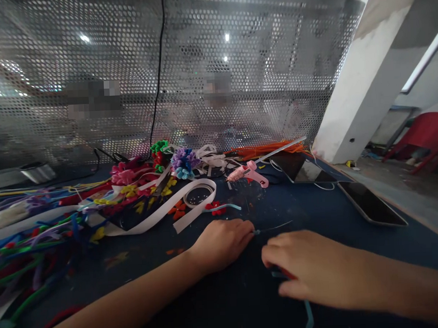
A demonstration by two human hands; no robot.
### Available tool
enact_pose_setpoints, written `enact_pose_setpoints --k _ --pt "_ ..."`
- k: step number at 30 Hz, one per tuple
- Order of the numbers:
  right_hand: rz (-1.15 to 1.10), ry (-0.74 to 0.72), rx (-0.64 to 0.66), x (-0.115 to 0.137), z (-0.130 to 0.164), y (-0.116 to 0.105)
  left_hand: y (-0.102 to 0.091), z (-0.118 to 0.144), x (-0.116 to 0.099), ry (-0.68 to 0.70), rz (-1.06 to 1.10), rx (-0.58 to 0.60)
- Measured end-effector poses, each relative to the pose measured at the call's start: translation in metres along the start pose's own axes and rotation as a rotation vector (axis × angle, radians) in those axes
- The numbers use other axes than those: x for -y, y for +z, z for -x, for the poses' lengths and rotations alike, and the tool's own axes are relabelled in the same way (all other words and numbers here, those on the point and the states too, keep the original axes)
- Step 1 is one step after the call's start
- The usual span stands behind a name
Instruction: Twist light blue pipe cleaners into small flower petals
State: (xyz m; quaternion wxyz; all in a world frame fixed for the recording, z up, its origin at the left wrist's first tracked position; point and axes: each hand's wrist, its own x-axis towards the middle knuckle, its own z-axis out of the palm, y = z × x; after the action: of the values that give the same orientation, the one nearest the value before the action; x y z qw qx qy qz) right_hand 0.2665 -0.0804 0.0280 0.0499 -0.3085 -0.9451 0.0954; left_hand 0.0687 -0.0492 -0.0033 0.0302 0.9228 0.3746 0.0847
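Fingers of left hand (222, 243) pinch a thin wire (276, 227); right hand (303, 269) curls over something blurred, grip unclear

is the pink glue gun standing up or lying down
Lying down: the glue gun rests on its side on the table, nozzle pointing left.

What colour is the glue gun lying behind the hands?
Pink: the plastic glue gun lies on the dark blue table, seen in the head view.
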Motion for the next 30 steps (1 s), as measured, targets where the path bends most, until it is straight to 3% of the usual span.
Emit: enact_pose_setpoints --k 6,10,15,19,22,26,30 --pt "0.206 0.071 0.142 0.008 0.003 0.013 0.000 0.005 0.000 0.113 -0.140 -0.025" --pt "0.293 0.035 0.114 0.006 -0.001 0.018 -0.001 0.007 -0.001 0.150 -0.206 -0.058" --pt "0.339 -0.005 0.028 0.002 0.001 0.022 -0.003 0.004 -0.003 0.074 -0.178 -0.119" --pt "0.304 -0.089 -0.023 -0.003 0.004 0.019 0.000 0.003 0.001 0.003 -0.024 -0.168" --pt "0.275 -0.113 -0.071 -0.008 0.001 0.012 0.002 0.002 0.006 -0.131 0.202 -0.241" --pt "0.059 0.028 -0.177 -0.012 -0.009 -0.002 0.000 0.001 0.010 -0.307 0.412 -0.303" --pt "-0.223 0.181 -0.310 -0.017 -0.018 -0.016 -0.003 0.001 0.010 -0.272 0.396 -0.297"
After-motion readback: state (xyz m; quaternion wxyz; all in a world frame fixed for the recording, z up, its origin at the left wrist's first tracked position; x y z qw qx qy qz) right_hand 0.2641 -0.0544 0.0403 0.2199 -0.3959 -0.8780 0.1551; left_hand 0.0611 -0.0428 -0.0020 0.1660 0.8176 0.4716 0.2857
